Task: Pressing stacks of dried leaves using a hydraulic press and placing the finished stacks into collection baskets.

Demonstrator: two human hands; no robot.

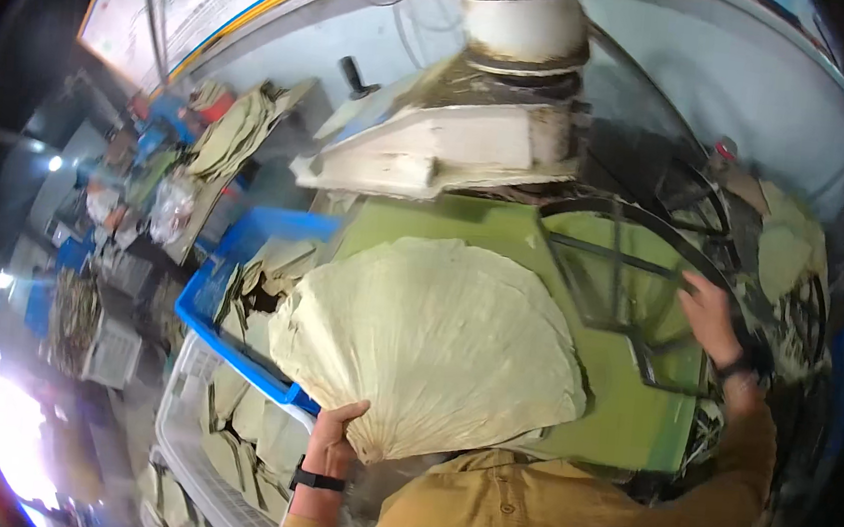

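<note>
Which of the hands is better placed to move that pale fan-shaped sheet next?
Likely left: the left hand grips the pale sheet at its narrow end; the right hand is away by the black wheel.

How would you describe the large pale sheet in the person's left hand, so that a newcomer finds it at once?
Start at the green board in the middle, beside the blue crate. Over the board's left part spreads the pale sheet, its narrow end in the left hand. Unlike the smaller pieces in the crate, it is one broad fan, ridged outward from that end.
</note>
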